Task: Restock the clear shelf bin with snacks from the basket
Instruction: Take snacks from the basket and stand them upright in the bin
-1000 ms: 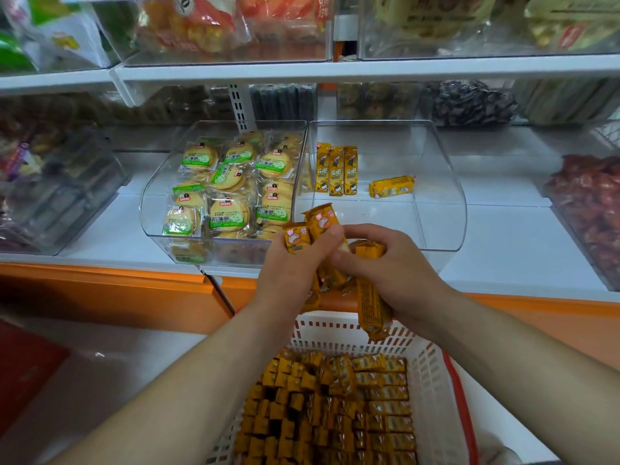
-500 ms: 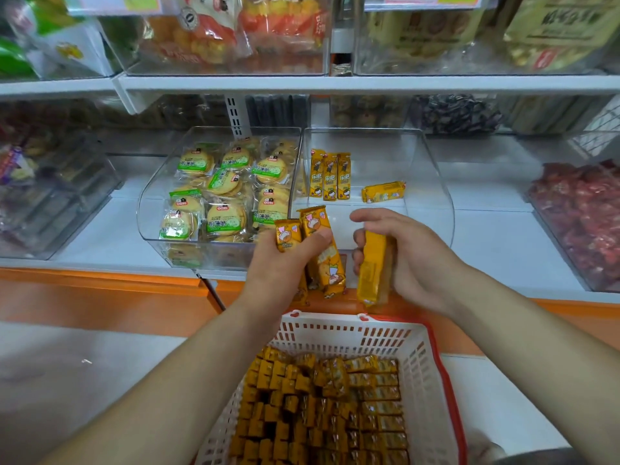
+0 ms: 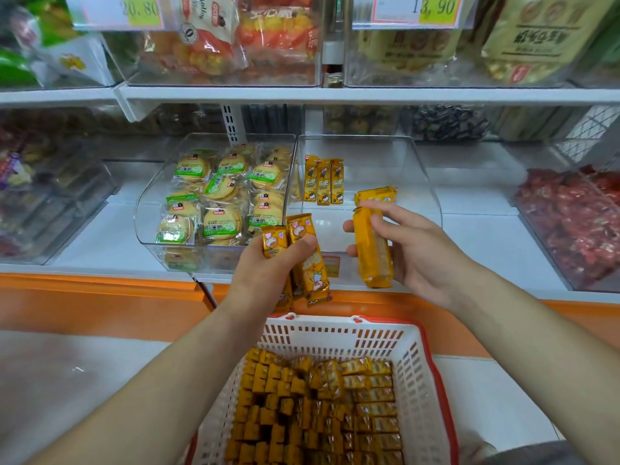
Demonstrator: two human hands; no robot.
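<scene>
A white basket [image 3: 416,370] with a red rim sits low in the middle, filled with several yellow snack packs [image 3: 322,414]. The clear shelf bin [image 3: 419,182] stands behind it, with three yellow packs [image 3: 323,181] upright at its back left and one pack [image 3: 375,194] lying flat. My left hand [image 3: 265,273] grips a bunch of yellow packs [image 3: 303,256] just in front of the bin. My right hand [image 3: 416,250] holds one yellow pack [image 3: 374,250] upright at the bin's front opening.
Left of the clear bin is a second bin [image 3: 157,209] full of round green-labelled biscuits [image 3: 218,196]. A bin of red wrapped sweets [image 3: 570,223] stands at the right. An orange ledge [image 3: 100,297] runs under the shelf. An upper shelf [image 3: 335,94] carries more snack bins.
My hands have parted: the right one took a single pack away from the bunch and carried it right and up toward the bin. The left hand keeps the other packs.
</scene>
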